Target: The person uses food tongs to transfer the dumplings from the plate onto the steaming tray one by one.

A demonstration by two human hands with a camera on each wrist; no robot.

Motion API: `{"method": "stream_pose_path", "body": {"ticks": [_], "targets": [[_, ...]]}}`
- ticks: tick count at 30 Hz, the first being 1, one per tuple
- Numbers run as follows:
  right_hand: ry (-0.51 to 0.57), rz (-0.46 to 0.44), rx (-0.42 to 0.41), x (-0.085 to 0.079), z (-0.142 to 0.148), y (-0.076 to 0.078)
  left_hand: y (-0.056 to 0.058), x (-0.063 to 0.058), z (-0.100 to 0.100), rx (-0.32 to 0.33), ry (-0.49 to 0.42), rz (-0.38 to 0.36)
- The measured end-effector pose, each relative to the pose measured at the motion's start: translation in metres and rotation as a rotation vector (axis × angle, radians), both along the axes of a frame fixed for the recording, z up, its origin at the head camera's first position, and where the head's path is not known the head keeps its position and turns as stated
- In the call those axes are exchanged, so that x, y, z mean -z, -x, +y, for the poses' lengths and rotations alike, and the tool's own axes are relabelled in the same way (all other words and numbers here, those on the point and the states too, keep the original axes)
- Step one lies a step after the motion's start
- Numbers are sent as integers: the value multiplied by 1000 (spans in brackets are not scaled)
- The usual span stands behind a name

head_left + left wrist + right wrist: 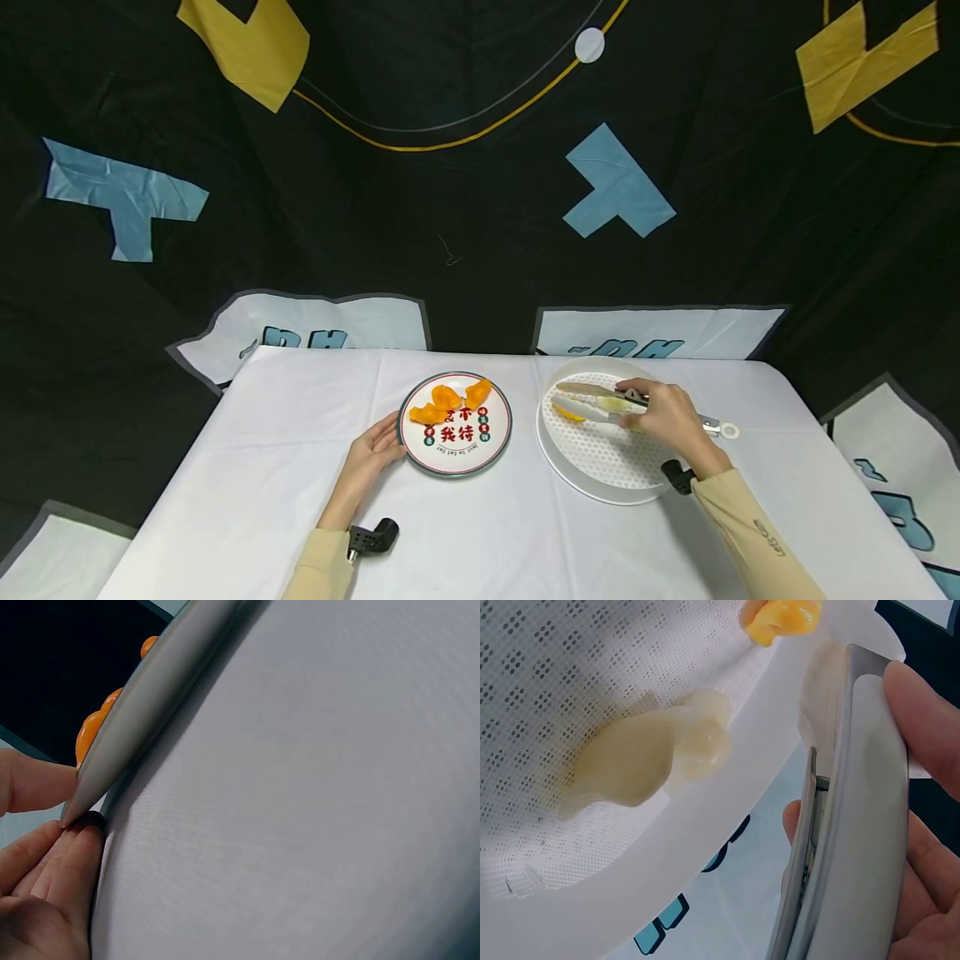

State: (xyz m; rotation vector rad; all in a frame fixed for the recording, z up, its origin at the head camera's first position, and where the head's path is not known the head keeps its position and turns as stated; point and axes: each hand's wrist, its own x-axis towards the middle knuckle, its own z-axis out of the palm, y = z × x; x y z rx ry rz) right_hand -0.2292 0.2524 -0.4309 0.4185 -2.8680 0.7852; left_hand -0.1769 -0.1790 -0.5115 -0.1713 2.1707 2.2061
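Looking down on the table, we see a white perforated basket [600, 467], and to its left, near but not touching it, a round white plate [483, 450] with a dark green rim, a red inner ring and red Chinese characters. Three glossy orange pieces [446, 397] lie on the plate, level with the basket's far part. On the plate's side away from the basket we find the left hand [375, 452] grasping the rim, thumb above and fingers underneath.

Over the basket's right part we see the right hand [667, 421], its thumb and fingers curled around metal tongs [592, 389] with pale panels along their arms. The tongs reach across the basket, their tips spread apart over its far left part, while the white ring at their other end juts past its right rim.

Inside the basket we make out a yellow piece [784, 619] near the wall and a cream-coloured piece [626, 761] resting on the holed floor; whether the tongs touch either, we cannot tell. Beneath the basket we see a white tablecloth [465, 533], and behind it a black backdrop [465, 250] bearing blue and yellow patches.
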Motion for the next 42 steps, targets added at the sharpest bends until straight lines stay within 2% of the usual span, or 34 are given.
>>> {"method": "stream_pose_path", "body": {"ticks": [10,19,35,42], "targets": [[10,-13,14,-6,-2,-2,0,-1,-1,-2,-22,-6],[29,1,9,-16,-17,-4,1,-1,0,0,-2,-6],[54,-19,-95,-19,-60,0,1,0,-1,-3,7,-7],[10,-5,-123,-14,-79,2,1,0,-1,-1,6,-8]]}}
